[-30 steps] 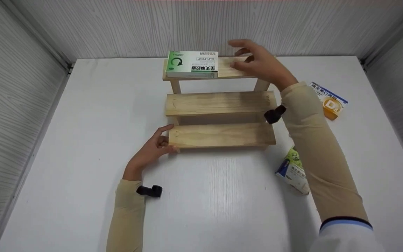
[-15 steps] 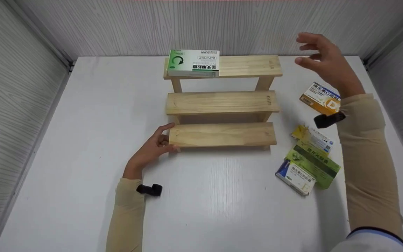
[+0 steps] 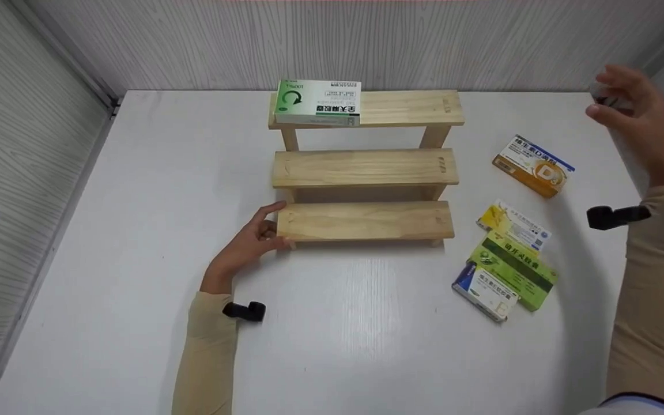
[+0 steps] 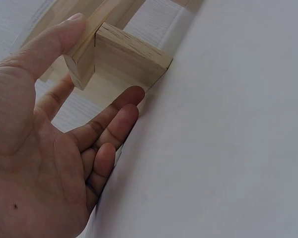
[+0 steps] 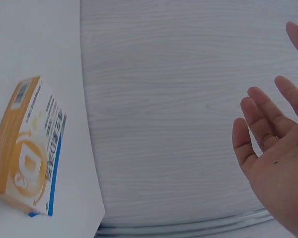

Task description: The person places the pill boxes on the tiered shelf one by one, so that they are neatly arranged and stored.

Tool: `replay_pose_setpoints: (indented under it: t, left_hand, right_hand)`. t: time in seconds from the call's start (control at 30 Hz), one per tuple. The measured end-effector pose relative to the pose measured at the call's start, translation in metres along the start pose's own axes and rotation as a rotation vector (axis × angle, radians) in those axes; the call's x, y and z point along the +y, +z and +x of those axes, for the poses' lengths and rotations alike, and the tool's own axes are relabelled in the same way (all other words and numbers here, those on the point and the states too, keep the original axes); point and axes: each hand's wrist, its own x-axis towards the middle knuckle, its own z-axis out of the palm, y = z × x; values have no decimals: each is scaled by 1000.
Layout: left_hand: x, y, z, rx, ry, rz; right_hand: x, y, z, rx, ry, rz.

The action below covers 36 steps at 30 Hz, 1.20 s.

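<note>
A three-tier wooden step shelf [image 3: 366, 222] stands on the white table. My left hand [image 3: 245, 248] holds the left end of its lowest board, thumb at the front edge and index finger at the back. In the left wrist view the thumb lies against the board's end [image 4: 82, 62], while the other fingers are loosely bent below. My right hand [image 3: 646, 124] is raised over the table's far right corner, its fingers spread and holding nothing in the right wrist view. Nearest to it lies an orange-and-white vitamin D medicine box [image 3: 534, 166]. A green-and-white medicine box [image 3: 317, 102] lies on the top tier, at the left.
Right of the shelf, a yellow-and-white box [image 3: 516, 225], a green box [image 3: 519, 268] and a white-and-blue medicine box [image 3: 486, 292] lie close together, partly overlapping. Grey wood-grain panels [image 3: 332, 43] rise at the back and both sides of the table [image 3: 338, 346].
My right hand has moved right, away from the top tier to the far right corner, uncovering the boxes on the right. My left hand stays at the lowest board.
</note>
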Motion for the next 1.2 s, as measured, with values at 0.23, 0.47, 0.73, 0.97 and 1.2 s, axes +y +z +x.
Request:
replay_pose_setpoints:
  t: [0.23, 0.47, 0.73, 0.97, 1.2]
  left_hand:
    - [0, -1, -1, -11, 25, -5]
    - [-1, -2, -1, -16, 42, -21]
    - [0, -3, -3, -10, 37, -30]
    - [0, -3, -3, -9, 38, -20]
    - [1, -1, -1, -12, 35, -10]
  right_hand:
    - [50, -11, -6, -20, 128, -90]
    - [92, -6, -13, -73, 225, -87]
    - [123, 10, -19, -205, 314, -49]
    - [139, 27, -18, -291, 384, -53]
    - [142, 35, -16, -365, 408, -42]
